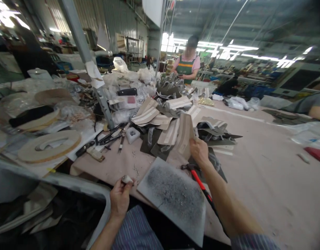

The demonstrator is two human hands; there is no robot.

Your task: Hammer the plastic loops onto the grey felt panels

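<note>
My left hand [119, 201] is closed around a small whitish cylinder [126, 179] with a round end, at the table's near edge; its exact kind does not show. My right hand [199, 151] reaches over the pile, fingers closed on the edge of a flat beige panel [184, 133] with a paler stripe, tilted upright. Below my hands lies a grey slab [172, 194], its surface covered in dark specks. A hammer [201, 184] with a red and black handle lies along the slab's right side, partly under my right forearm.
Striped beige panels [149, 116] and dark panels [222, 133] are heaped beyond the slab. Tools [111, 137], a small white block [132, 134] and a tape roll [49, 146] lie leftward. A grey bin [105, 194] stands below left. Across the table is a person in a green apron [185, 67].
</note>
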